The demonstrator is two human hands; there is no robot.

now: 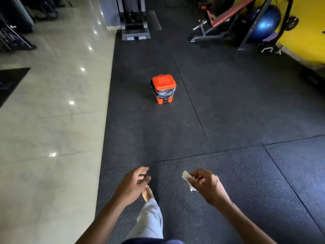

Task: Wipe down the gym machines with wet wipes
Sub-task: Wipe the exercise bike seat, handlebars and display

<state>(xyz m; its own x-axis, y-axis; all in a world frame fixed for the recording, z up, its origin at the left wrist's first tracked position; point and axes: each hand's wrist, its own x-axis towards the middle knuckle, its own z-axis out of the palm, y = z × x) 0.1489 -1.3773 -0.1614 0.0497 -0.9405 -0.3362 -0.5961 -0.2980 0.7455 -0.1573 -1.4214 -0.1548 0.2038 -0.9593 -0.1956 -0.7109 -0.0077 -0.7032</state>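
**Used wipe heading for the bin**

Right hand (205, 184), low and right of centre, pinches a crumpled wet wipe (188, 179) between curled fingers; the left hand (135, 184) beside it hangs relaxed and holds nothing. Across the upper frame stand the gym machines (134, 18), a red bench (226, 15) and a blue ball (267, 23). Mid-frame on the rubber floor (228, 111) sits an orange bin (163, 88), lid down. Likely step: binning the wipe, so raise the lid first and drop it fully inside.
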